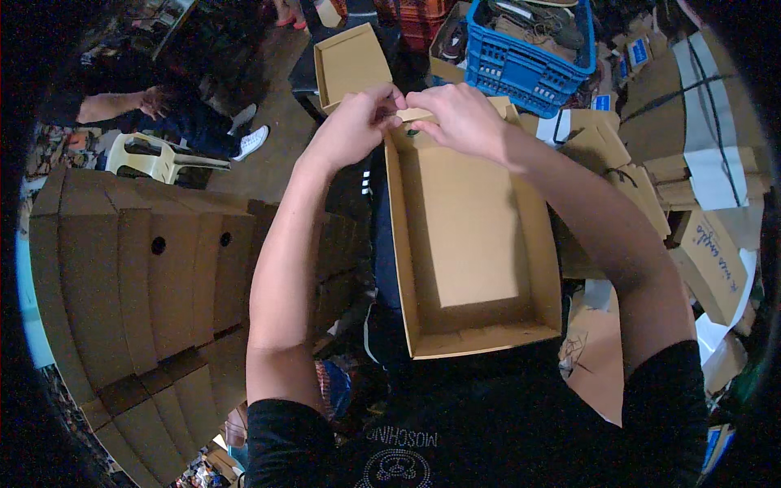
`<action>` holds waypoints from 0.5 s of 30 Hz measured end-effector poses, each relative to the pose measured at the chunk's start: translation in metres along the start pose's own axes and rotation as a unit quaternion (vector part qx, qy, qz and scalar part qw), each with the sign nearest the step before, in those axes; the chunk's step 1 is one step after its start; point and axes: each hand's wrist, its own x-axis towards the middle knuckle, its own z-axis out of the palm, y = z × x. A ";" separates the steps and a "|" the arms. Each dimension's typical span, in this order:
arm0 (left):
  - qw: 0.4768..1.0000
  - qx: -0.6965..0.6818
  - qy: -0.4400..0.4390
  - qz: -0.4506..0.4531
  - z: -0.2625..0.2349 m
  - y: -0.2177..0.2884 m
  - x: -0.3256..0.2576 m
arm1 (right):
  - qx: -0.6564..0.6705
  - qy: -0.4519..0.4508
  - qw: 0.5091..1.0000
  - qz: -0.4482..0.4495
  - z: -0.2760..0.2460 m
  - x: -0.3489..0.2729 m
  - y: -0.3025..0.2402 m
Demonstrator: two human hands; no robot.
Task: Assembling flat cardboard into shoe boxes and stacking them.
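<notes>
An open, shallow brown cardboard box [464, 220] rests on my lap, its long side pointing away from me. My left hand [354, 126] is closed at the box's far left corner, fingertips pinching the cardboard edge. Over the far wall reaches my right hand [464, 118], its thumb inside the box and its fingers on the wall's top edge. Both hands' fingertips nearly meet at that corner, partly hiding it. The inside of the box shows only bare cardboard and a shadow along the right side.
Stacked brown boxes [146, 268] rise at my left. Another shallow box [354, 65] sits on a black chair ahead. A blue crate [525, 69] holds shoes at the far right. Near a cream plastic stool [146, 159] are another person's hand [153, 102] and white shoe [254, 142].
</notes>
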 end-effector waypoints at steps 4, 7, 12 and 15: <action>0.998 0.055 0.009 0.007 0.001 0.011 0.003 | 0.042 -0.036 0.998 0.007 -0.008 0.000 0.009; 0.997 0.068 0.027 0.026 0.004 0.007 0.003 | 0.046 -0.051 0.998 -0.003 -0.009 0.000 0.013; 0.996 0.077 0.028 0.020 0.004 0.007 0.004 | 0.017 -0.031 0.999 0.003 -0.004 0.001 0.004; 0.993 0.102 0.050 0.042 0.010 0.005 0.005 | -0.016 -0.032 0.999 0.018 -0.008 -0.001 0.003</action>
